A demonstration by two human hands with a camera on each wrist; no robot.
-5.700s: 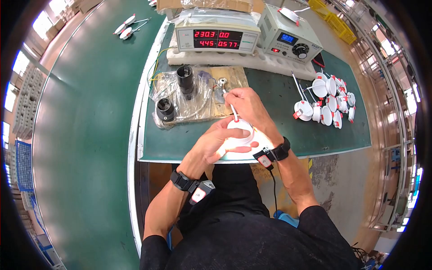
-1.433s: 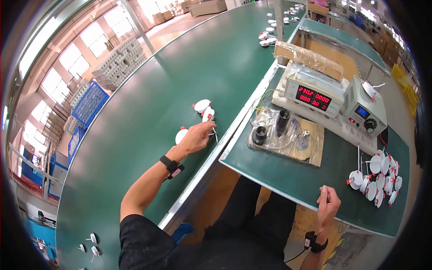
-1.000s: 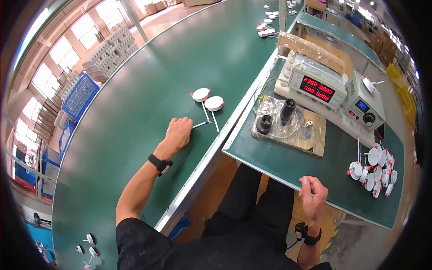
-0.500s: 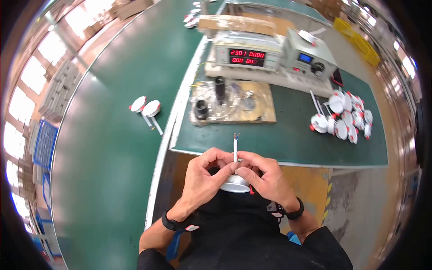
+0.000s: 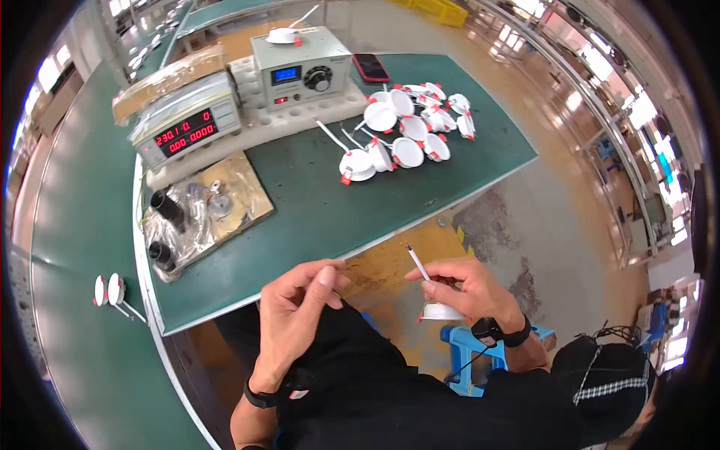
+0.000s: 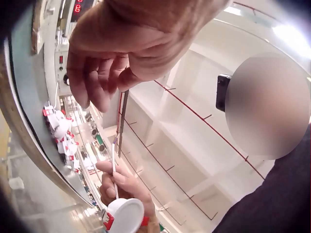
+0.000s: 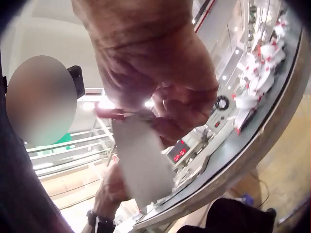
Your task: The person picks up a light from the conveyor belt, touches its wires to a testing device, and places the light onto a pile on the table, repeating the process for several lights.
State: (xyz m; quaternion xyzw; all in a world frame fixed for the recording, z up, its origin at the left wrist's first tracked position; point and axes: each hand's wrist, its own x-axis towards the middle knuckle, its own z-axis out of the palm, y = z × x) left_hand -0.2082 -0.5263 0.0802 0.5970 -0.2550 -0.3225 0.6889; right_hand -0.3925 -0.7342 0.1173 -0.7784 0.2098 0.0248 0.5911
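My right hand [image 5: 472, 289] pinches the white cable [image 5: 418, 262] of a round white downlight [image 5: 441, 311]. The lamp hangs below the fingers, and the cable's stripped end points up. In the left wrist view the downlight [image 6: 127, 216] shows its flat white face and red clips. To its left, my left hand [image 5: 292, 311] is held in front of the body with fingers loosely bent and nothing visible in them. The right wrist view has the downlight [image 7: 141, 160] blurred and close beneath the right hand [image 7: 180, 107].
Several white downlights [image 5: 409, 150] lie heaped on the green bench [image 5: 315, 202]. Behind stand a meter with red digits [image 5: 184, 131] and a grey power unit [image 5: 304, 71]. A wrapped board [image 5: 247, 199] bears black sockets. Two downlights [image 5: 115, 289] lie on the green belt [image 5: 82, 360] at left.
A downlight was picked off the left belt and brought before the body in both hands. The left hand has since let go; the right holds it farther right. The view has swung right.
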